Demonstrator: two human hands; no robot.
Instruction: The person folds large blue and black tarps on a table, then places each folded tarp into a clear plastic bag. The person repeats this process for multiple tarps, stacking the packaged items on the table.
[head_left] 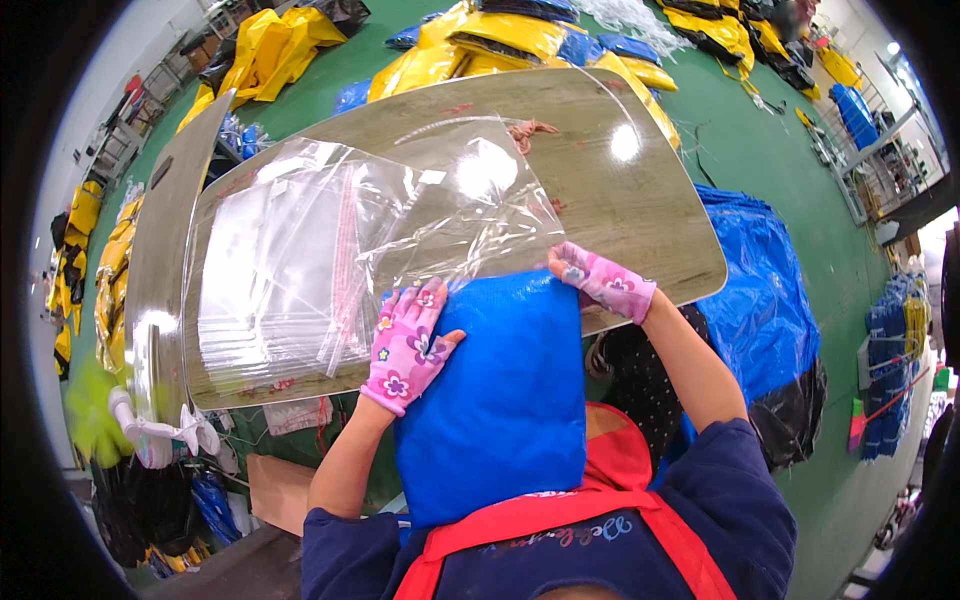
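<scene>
It was a packing workshop or small factory floor. A wood-grain worktable [640,215] carried a stack of clear plastic bags [270,280], and heaps of folded yellow items [500,45] and blue items [765,290] lay across the green floor [760,130]. Metal racks [880,170] stood along the right wall, and a small white fan [160,435] sat at the table's edge.

A folded item [495,385] rests partly on the near edge of the desk [640,200], between the left hand [408,345] and the right hand [600,282]. A stack of plastic bags [290,270] lies on the desk to its left. Behind the desk, bundles [500,45] lie on the floor [790,130].
</scene>
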